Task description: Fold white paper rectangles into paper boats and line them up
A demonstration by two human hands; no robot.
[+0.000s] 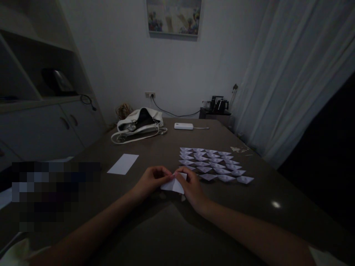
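A small creased sheet of white paper [177,186] is held up between both hands over the dark table. My left hand [153,180] pinches its upper left edge with thumb and forefinger. On the other side, my right hand [192,186] grips the top and right part, its thumb lying across the paper. A fold line runs down the middle of the sheet. Just beyond my right hand stand rows of folded white paper boats [215,160]. To the left of my left hand lies a flat stack or sheet of white paper [123,164].
A white handbag [141,125] sits open at the table's far left, and a white power bank [183,126] with a short cable lies far back. Paper scraps [239,149] are near the right edge. A black kettle [222,105] stands on a low cabinet beyond the table.
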